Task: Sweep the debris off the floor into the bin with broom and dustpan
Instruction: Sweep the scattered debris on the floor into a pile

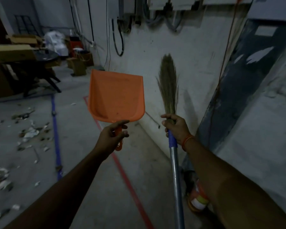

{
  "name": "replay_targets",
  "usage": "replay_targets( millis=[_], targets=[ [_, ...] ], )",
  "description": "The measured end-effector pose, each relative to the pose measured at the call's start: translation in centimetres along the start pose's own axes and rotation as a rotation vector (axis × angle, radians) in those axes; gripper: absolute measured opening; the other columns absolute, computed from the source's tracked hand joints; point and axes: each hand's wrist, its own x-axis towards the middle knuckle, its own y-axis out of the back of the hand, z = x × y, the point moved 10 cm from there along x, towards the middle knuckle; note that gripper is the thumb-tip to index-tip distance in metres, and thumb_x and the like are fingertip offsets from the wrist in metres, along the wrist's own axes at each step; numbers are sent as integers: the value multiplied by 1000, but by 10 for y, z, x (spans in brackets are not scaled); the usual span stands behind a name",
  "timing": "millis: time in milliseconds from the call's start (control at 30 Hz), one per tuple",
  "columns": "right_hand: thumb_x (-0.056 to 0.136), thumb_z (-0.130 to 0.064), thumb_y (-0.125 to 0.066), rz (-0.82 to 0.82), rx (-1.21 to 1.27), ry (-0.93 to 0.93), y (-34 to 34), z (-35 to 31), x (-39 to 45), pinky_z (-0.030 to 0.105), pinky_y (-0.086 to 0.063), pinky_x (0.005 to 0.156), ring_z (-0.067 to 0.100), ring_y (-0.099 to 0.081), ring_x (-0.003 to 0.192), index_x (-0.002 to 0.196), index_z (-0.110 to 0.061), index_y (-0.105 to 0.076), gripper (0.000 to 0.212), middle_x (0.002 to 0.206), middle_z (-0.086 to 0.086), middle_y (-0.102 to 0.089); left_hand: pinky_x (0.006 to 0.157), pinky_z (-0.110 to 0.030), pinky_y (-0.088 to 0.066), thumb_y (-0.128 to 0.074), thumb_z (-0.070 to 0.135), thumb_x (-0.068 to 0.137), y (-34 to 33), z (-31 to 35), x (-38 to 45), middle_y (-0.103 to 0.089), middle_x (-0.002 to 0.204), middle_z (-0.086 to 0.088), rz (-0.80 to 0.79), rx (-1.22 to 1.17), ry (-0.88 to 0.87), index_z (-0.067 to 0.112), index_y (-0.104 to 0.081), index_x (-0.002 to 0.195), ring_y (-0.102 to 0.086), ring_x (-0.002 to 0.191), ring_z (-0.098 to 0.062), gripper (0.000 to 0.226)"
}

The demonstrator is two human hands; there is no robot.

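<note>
An orange dustpan [116, 96] is held up in the air, its pan pointing away from me. My left hand [113, 135] grips its short handle. My right hand [176, 127] is wrapped round a grass broom [168, 83] where the bristles meet the blue and metal shaft; the bristles point up in front of the wall. Debris [30, 134], made of paper scraps and bits, lies scattered over the grey floor at the left, apart from both tools. No bin is visible.
Blue tape [56, 141] and red tape [122, 169] run along the floor. A black table [38, 61] and cardboard boxes stand at the back left. A white wall with cables is ahead, a dark panel [238, 90] at the right, an orange container [198, 199] by my right forearm.
</note>
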Motion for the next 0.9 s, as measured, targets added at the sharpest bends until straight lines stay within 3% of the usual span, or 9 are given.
replay_targets(
  millis=[267,467,633,900],
  targets=[
    [89,10,-57,-80,39,-112,-71,85,-19,35,-55,58,22,-56,60,122,-7,-62,38,86,14,-56,77,-33,-55,-66,8,93,39,-86,-54,-68,115,-1,46,-9,179,26,-64,129,-73,92,-17,41],
    [89,9,-57,-158,-20,-257,-121,169,-52,31,-54,55,18,-56,56,113,-7,-66,31,80,14,-58,84,-40,-57,-66,8,92,65,-136,-89,-67,113,-3,94,-12,288,22,-64,129,-73,93,-19,40],
    [87,8,-61,-186,-133,-293,-143,218,-72,31,-54,61,17,-57,59,104,-9,-70,25,83,8,-63,82,-34,-56,-67,4,90,80,-170,-115,-65,109,-5,130,-24,383,23,-66,124,-73,93,-19,39],
    [87,11,-57,-295,-244,-397,-166,262,-78,39,-55,65,28,-57,62,111,-4,-66,29,77,18,-62,87,-40,-57,-75,4,84,80,-213,-146,-62,96,-8,170,-113,483,25,-71,116,-70,99,-34,38]
  ],
)
